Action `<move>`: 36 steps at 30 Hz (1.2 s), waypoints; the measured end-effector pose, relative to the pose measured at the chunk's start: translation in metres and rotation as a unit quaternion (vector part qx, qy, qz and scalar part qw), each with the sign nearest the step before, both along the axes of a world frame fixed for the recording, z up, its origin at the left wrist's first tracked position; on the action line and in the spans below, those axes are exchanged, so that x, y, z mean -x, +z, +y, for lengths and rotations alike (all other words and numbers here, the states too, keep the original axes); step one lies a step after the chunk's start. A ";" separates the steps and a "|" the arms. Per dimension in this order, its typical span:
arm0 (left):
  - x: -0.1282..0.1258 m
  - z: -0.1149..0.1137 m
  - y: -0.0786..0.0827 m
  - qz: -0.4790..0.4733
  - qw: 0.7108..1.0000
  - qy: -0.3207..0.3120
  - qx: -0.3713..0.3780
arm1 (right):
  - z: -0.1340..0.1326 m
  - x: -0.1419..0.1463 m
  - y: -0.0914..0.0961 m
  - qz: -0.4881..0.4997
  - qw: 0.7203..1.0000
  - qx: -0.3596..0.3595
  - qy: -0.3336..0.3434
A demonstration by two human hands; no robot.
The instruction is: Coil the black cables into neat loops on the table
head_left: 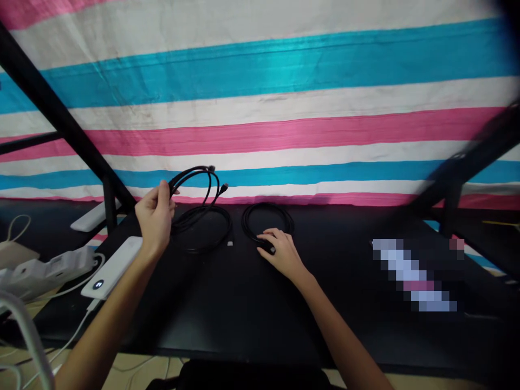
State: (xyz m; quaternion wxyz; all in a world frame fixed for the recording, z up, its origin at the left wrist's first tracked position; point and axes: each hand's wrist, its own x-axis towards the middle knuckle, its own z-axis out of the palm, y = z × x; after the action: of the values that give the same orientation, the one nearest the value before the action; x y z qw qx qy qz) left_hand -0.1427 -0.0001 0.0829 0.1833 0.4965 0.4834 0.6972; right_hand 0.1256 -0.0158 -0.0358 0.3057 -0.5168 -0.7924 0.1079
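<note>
Raised a little above the black table, my left hand is closed around a looped black cable. One dark plug of that cable sticks out to the right, and its lower loops hang down to the tabletop. My right hand rests low over a second black cable, coiled on the table, with thumb and fingers around its plug end. Between the two cables lies a small pale piece, too small to name.
A white power bank with a lit display and a plugged-in white cord lies beside my left forearm. Further left are a white power strip and another white block. A pixelated object lies at right. Black metal bars and a striped sheet stand behind.
</note>
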 end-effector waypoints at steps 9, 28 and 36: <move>-0.065 -0.042 0.006 -0.144 0.950 -0.255 0.107 | 0.006 0.005 0.013 0.402 0.903 0.148 0.041; -0.074 -0.036 -0.022 -0.262 0.896 -0.317 0.170 | -0.021 -0.002 0.053 0.543 0.810 0.186 0.118; -0.074 -0.024 -0.036 -0.222 0.941 -0.254 0.032 | -0.018 0.010 0.019 0.133 0.976 0.112 0.133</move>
State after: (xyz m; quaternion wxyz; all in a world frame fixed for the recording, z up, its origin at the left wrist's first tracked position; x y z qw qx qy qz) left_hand -0.0688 -0.0237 0.0469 0.4727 0.4295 0.3102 0.7041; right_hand 0.1155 -0.0337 -0.0166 0.3316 -0.4186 -0.7890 0.3037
